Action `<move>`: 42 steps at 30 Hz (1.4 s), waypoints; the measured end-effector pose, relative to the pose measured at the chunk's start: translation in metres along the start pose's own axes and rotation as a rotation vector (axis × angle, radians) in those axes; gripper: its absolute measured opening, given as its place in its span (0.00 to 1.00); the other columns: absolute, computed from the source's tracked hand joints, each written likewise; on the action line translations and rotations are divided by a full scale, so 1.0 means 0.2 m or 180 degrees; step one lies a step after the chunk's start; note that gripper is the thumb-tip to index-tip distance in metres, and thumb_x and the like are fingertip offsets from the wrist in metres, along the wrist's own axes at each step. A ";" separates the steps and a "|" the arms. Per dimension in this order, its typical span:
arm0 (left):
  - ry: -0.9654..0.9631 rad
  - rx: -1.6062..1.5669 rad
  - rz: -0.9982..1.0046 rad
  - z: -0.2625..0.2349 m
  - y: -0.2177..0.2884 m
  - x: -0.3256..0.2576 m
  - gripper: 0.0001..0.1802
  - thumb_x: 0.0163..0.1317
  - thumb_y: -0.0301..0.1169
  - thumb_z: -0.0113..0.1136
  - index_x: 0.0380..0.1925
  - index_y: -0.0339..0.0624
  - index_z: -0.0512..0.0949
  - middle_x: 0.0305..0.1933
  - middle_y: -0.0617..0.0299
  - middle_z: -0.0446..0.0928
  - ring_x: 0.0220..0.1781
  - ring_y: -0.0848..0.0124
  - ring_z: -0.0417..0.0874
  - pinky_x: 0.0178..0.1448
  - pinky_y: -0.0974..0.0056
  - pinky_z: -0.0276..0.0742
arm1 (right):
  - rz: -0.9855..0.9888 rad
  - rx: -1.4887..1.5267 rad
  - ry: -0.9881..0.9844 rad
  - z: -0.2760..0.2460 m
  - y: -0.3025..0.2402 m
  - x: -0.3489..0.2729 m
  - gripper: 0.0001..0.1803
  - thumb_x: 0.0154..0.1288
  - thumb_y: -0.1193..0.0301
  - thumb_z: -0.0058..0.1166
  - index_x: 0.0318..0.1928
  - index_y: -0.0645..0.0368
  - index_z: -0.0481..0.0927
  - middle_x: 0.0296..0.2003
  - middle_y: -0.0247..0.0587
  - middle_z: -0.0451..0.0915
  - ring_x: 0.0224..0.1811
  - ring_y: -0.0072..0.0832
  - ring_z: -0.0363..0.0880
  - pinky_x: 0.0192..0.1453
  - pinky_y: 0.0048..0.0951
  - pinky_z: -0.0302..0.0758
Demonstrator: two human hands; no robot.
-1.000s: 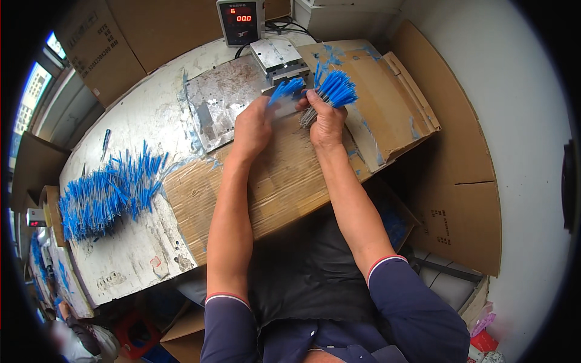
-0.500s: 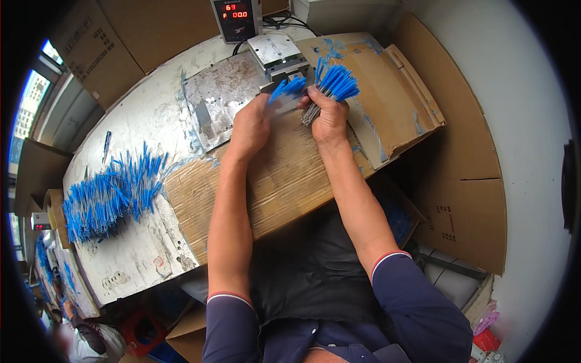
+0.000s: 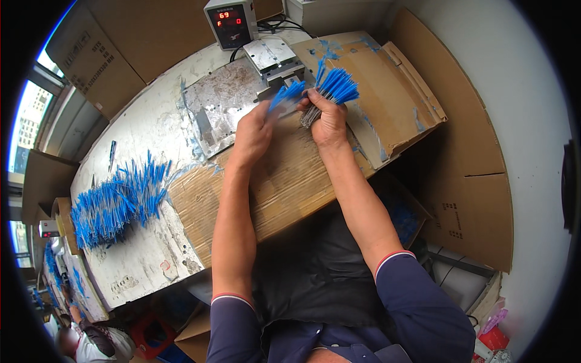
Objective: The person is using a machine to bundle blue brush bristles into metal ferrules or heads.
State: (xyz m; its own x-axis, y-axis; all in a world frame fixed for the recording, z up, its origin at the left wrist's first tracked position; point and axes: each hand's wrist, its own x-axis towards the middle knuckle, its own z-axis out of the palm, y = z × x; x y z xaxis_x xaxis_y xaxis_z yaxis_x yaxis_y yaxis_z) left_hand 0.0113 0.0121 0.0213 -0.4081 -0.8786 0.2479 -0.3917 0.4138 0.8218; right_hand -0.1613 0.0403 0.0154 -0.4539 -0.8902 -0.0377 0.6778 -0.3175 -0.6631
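Above the cardboard sheet [image 3: 260, 193], my left hand [image 3: 253, 132] grips a small, motion-blurred bunch of blue-tipped wire brushes [image 3: 287, 95]. Just to its right, my right hand [image 3: 330, 124] is closed around a thicker bundle of the same thin brushes [image 3: 339, 86], blue ends up and grey wire stems hanging below the fingers. The two hands are close together, and the right fingertips reach toward the left bunch. Directly behind them stands a metal fixture block [image 3: 273, 59] on a stained steel plate [image 3: 218, 100]; part of the block is hidden by the brushes.
A large pile of blue brushes [image 3: 115, 202] lies on the white table [image 3: 145, 260] at left, near a dark pen-like tool [image 3: 112, 155]. A controller box with red digits [image 3: 231, 25] stands at the back. A taped carton [image 3: 387, 91] sits right. Far left, another person [image 3: 97, 339] sits.
The view has shifted slightly, so the table's contents appear a little to the right. Both hands keep their bundles in nearly the same place; the controller's lower readout has changed.
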 end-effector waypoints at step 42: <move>0.0567 -0.3444 -0.0520 -0.02 -0.01 0.01 0.09 0.72 0.29 0.60 0.49 0.39 0.76 0.32 0.68 0.77 0.24 0.82 0.69 0.26 0.74 0.62 | 0.0348 -0.1290 -0.0604 0.11 -0.03 -0.11 0.10 0.55 0.78 0.67 0.37 0.65 0.80 0.26 0.40 0.82 0.21 0.27 0.82 0.25 0.29 0.82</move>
State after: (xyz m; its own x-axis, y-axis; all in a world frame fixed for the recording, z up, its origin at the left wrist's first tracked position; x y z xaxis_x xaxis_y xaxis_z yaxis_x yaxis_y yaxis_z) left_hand 0.0143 0.0090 0.0222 -0.2589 -0.9613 0.0946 0.5324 -0.0603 0.8443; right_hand -0.1431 0.0544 0.0361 -0.2528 -0.9675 -0.0111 0.4178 -0.0988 -0.9032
